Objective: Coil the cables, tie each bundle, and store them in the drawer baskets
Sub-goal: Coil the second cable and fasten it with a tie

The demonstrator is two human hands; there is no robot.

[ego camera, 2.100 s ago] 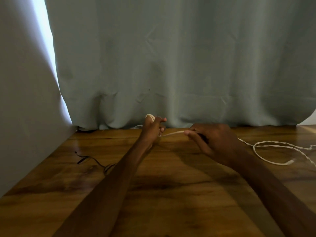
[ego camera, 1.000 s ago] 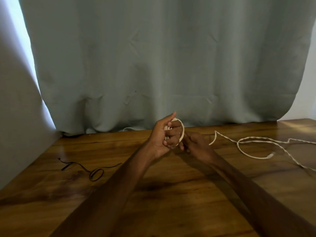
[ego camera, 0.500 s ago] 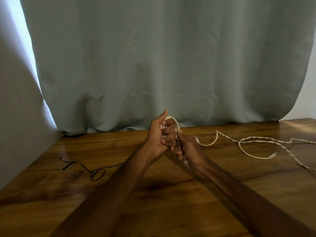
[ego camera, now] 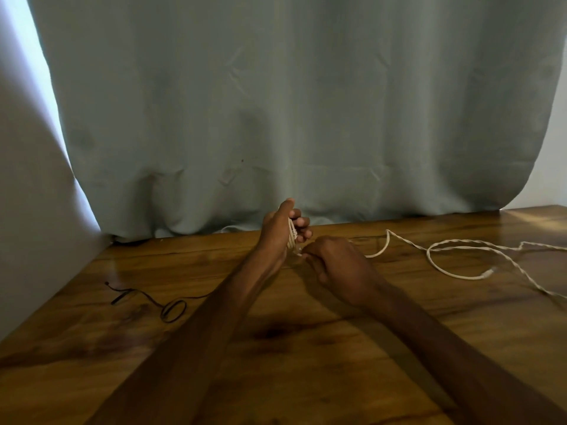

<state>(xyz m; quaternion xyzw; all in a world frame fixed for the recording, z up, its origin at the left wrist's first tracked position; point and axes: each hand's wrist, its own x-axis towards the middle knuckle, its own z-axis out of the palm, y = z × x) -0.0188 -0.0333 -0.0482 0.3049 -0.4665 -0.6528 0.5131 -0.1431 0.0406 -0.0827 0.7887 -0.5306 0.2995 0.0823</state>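
Now, one more turn wound: left hand (ego camera: 276, 231) grips the white cable coil (ego camera: 291, 237), right hand (ego camera: 337, 262) pinches the slack (ego camera: 472, 242) just beside it; coiling unfinished

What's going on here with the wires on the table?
A person is partway through coiling a white cable. The left hand holds the coil wound so far, upright above the wooden table, and the right hand pinches the cable just beside it. The rest of that cable lies loose on the table to the right. A thin black cable lies uncoiled on the left. No drawer or basket is in view.
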